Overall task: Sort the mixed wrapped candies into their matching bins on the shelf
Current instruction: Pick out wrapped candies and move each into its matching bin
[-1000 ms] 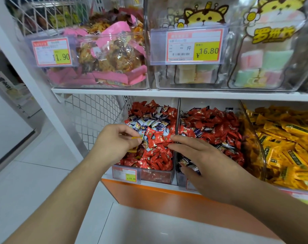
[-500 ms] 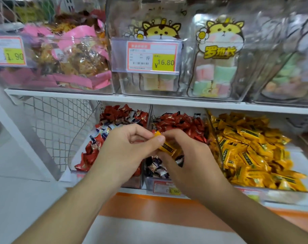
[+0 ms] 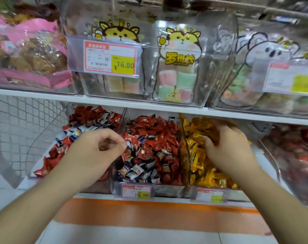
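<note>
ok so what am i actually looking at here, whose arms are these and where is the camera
There is no machine here. The arms belong to a person, and the one camera sits on their head, looking forward and down, so you see roughly what they see.

They face a shop shelf of clear candy bins. On the lower level, the left bin and middle bin hold red wrapped candies mixed with dark blue and white ones; the next bin holds yellow candies.

The left hand hovers in front of the left and middle bins, fingers loosely curled, with nothing visibly held. The right hand reaches into the yellow bin; motion blur hides whether it holds anything.

Above are bagged sweets and a price tag reading 16.80.
</note>
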`<state>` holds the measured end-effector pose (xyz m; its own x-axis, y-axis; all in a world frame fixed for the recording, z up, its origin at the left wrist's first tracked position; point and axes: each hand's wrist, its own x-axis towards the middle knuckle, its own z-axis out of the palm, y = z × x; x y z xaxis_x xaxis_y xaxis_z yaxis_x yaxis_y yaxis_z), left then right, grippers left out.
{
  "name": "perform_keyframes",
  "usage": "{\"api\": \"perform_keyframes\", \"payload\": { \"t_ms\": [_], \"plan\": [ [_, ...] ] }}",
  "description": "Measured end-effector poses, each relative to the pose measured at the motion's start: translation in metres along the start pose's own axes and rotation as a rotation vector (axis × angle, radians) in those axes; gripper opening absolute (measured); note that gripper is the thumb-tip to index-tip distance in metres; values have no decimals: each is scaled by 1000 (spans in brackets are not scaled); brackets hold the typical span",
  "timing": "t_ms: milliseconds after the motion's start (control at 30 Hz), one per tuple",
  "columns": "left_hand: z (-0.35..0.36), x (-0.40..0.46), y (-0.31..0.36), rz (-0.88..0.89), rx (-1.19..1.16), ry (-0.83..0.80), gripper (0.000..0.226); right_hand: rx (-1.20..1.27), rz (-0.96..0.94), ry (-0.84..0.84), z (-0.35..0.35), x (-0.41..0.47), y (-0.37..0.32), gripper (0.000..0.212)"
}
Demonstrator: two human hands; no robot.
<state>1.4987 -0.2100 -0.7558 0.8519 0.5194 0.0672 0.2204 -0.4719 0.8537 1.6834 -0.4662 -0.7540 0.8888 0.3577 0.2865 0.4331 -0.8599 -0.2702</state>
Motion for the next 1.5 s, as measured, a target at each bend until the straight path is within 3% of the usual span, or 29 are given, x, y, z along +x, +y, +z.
{"api": "perform_keyframes", "payload": {
  "t_ms": [167,267,433,533,600,700,900,1000,1233,1433,1500],
  "plan": [
    [-31,13,-27,12,160,76,14,98,-221,-23,10,-15,-37,51],
    [-57,21,-53,-2,240,106,24,184,-385,-119,19,-25,-61,53],
    [-67,23,-83,-78,377,-87,26,224,-627,-300,40,-42,-90,59],
    [-58,24,-84,-85,462,-280,65,265,-666,-317,49,-48,-101,60],
    [-53,27,-82,-49,574,-315,77,298,-667,-306,53,-49,-109,60],
    [-45,30,-79,-17,693,-284,74,299,-687,-300,58,-52,-120,62],
    [-44,34,-87,-35,637,-155,32,227,-774,-383,74,-53,-133,55],
    [-51,35,-93,-69,613,-82,25,193,-754,-400,74,-54,-134,50],
    [-73,35,-92,-117,538,141,19,196,-748,-408,71,-55,-133,47],
    [-83,26,-84,-51,584,-2,44,184,-749,-420,70,-54,-133,48],
    [-85,23,-77,-4,597,-17,40,184,-751,-416,70,-54,-133,48]
  ]
}}
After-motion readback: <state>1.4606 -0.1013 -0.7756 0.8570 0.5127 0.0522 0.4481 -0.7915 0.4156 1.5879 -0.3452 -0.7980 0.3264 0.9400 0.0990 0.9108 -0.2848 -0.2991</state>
